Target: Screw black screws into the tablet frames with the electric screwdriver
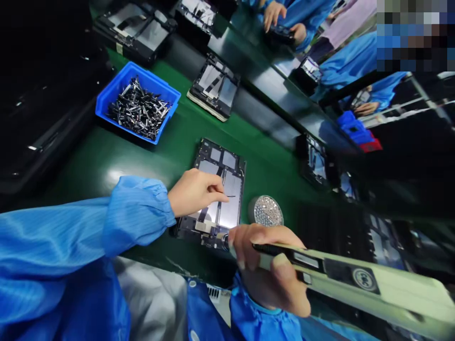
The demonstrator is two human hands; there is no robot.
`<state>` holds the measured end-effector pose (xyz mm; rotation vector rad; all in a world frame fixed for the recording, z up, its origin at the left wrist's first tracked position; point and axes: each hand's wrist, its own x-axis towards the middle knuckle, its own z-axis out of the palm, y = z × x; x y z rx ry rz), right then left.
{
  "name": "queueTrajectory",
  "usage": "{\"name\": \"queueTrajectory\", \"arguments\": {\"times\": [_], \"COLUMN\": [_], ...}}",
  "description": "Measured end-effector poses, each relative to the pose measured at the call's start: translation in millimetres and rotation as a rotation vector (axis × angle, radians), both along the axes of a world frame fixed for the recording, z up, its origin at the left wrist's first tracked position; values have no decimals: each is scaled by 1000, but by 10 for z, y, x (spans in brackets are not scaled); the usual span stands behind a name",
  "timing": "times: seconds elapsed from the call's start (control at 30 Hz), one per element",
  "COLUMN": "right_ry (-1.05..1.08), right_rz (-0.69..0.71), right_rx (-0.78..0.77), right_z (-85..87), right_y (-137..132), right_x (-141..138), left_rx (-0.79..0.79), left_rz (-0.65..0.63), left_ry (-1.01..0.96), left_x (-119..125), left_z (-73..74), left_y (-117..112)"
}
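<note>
An opened tablet (pixel 232 189) lies tilted on the green mat, its flat silver battery cells and black flex cables showing. My left hand (pixel 199 190) is over the tablet's middle, thumb and forefinger closed in a pinch. From the fingertips sticks out a thin dark strip (pixel 231 196), whose kind I cannot make out. My right hand (pixel 268 265) grips a pale green electric screwdriver (pixel 391 289). Its front end points at the tablet's near edge, by the small connector parts; whether the tip touches is hidden. Just right of the tablet stands a round tub of small screws (pixel 268 211).
A blue bin (pixel 101 102) full of small dark and silver parts stands at the back left. Other opened tablets (pixel 216 85) lie stacked behind, beside a conveyor-like strip (pixel 256 68). Co-workers in blue sleeves (pixel 313 19) handle devices across the bench. Dark stacks (pixel 330 232) line the right.
</note>
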<state>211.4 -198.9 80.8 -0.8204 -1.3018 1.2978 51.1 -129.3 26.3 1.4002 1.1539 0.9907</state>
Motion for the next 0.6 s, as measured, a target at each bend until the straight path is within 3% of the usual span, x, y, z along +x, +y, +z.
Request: {"name": "queueTrajectory", "arguments": {"times": [0.33,0.5,0.6], "right_ry": [26,3,18], "right_rz": [12,16,-74], "right_rx": [11,26,58], "right_z": [-17,86,193], "right_y": [-11,-34,24], "right_x": [-50,-16,55], "left_rx": [107,96,140], "left_rz": [-202,-201,-198], "left_ry": [349,381,358], "left_x": [185,172,159], "left_z": [57,21,-3], "left_y": [43,47,38]}}
